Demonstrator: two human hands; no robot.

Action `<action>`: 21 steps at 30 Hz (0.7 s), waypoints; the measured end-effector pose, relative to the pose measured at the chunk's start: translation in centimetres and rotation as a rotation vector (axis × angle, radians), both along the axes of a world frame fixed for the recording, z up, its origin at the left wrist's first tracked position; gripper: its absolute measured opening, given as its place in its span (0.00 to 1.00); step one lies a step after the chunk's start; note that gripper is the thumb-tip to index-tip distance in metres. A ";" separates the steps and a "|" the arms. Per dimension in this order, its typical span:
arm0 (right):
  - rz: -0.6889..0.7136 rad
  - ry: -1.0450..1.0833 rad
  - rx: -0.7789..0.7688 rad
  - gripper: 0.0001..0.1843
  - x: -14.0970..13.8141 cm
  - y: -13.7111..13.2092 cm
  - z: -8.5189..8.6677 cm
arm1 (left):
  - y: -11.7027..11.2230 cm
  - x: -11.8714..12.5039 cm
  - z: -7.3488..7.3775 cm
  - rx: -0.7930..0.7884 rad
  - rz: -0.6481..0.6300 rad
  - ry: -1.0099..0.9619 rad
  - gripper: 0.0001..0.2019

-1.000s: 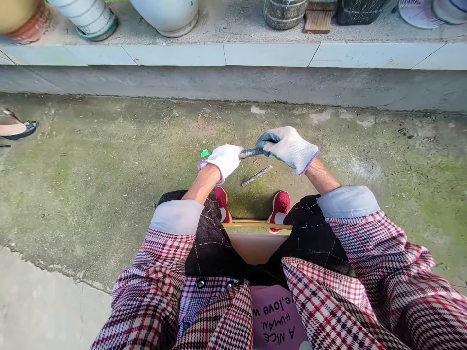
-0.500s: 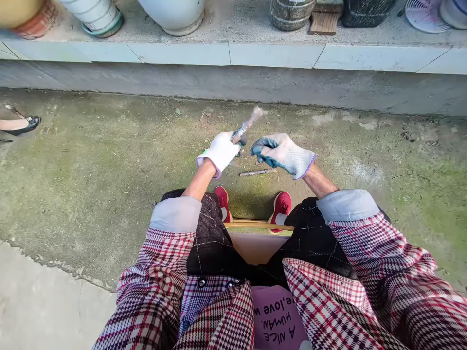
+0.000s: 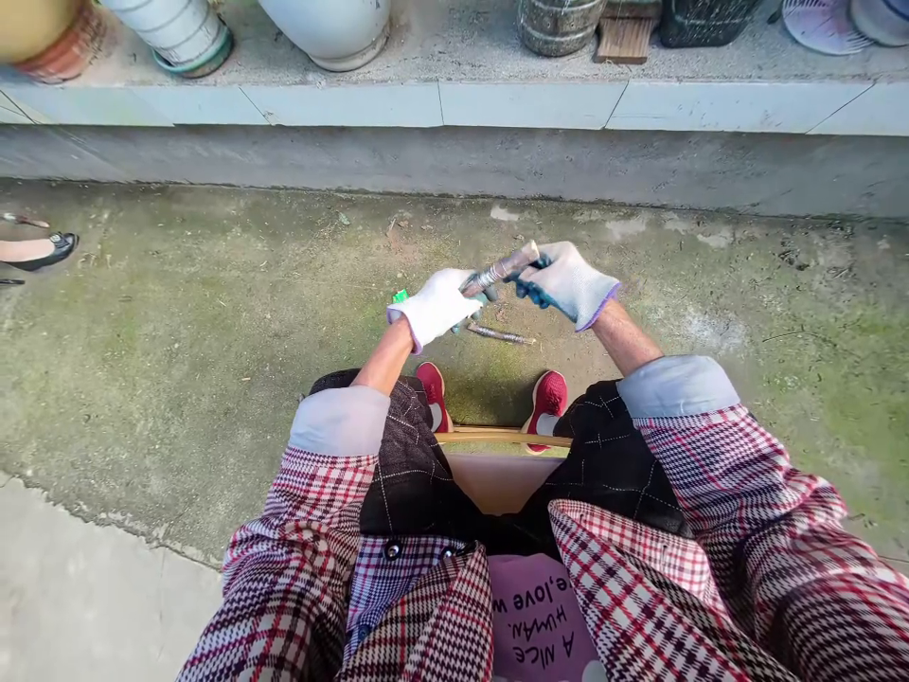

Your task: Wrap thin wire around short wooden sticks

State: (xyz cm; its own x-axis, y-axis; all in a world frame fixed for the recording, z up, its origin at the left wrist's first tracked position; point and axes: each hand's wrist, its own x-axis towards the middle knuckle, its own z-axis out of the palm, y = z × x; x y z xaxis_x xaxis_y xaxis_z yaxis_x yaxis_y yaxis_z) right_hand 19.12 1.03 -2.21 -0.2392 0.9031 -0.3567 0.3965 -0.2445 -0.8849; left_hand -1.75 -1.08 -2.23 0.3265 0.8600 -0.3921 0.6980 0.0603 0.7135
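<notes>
Both my hands wear white knit gloves with blue palms. My left hand (image 3: 435, 305) is closed round the lower end of a grey threaded metal bolt (image 3: 501, 268), which slants up to the right. My right hand (image 3: 568, 279) pinches the bolt's upper end with its fingertips. A second, similar bolt (image 3: 501, 334) lies on the mossy concrete ground just below my hands, in front of my red shoes (image 3: 546, 398). A small green scrap (image 3: 400, 296) shows behind my left hand.
I sit on a stool with a wooden edge (image 3: 497, 438). A raised tiled ledge (image 3: 440, 104) runs across the back with several pots, among them a white one (image 3: 327, 28). Another person's foot in a black shoe (image 3: 43, 250) is at the far left.
My right hand had let go of the bolt while the left swung it upward; now the bolt is lower and my right hand grips its tip again.
</notes>
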 end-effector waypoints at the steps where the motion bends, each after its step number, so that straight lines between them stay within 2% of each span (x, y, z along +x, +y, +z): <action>1: 0.029 0.015 -0.019 0.05 -0.5 -0.4 -0.3 | 0.1 -0.2 -0.1 -0.003 0.057 -0.025 0.17; 3: 0.117 0.050 -0.033 0.05 -1.5 -1.3 -0.3 | 0.4 -0.4 -0.3 0.026 0.127 0.003 0.17; 5: 0.221 0.102 -0.052 0.04 -2.2 -2.2 0.3 | 0.7 -0.6 -0.5 0.089 0.132 0.137 0.16; 7: 0.277 0.141 -0.061 0.04 -2.2 -2.7 1.2 | 0.9 -0.5 -0.6 0.150 0.058 0.307 0.14; 11: 0.157 0.028 0.015 0.07 -0.7 -2.1 2.3 | 0.7 0.4 -0.7 0.083 -0.157 0.508 0.15; 13: 0.147 -0.085 0.075 0.08 0.2 -1.5 2.0 | 0.5 0.7 -0.7 0.044 -0.222 0.548 0.16; 17: 0.285 -0.312 0.210 0.10 0.7 -0.6 1.1 | 0.2 0.8 -0.8 -0.041 -0.319 0.571 0.15; 21: 0.327 -0.368 0.172 0.11 -0.1 -0.5 0.7 | -0.3 0.5 -0.8 -0.165 -0.307 0.478 0.10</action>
State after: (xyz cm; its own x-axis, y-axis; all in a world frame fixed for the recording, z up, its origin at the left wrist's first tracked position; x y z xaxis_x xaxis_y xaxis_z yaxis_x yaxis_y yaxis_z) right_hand 19.04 0.57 -1.53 -0.4055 0.8551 -0.3232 0.7202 0.0812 -0.6890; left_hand -1.22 -1.36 -2.99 0.3051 0.6690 -0.6778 0.9427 -0.1115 0.3143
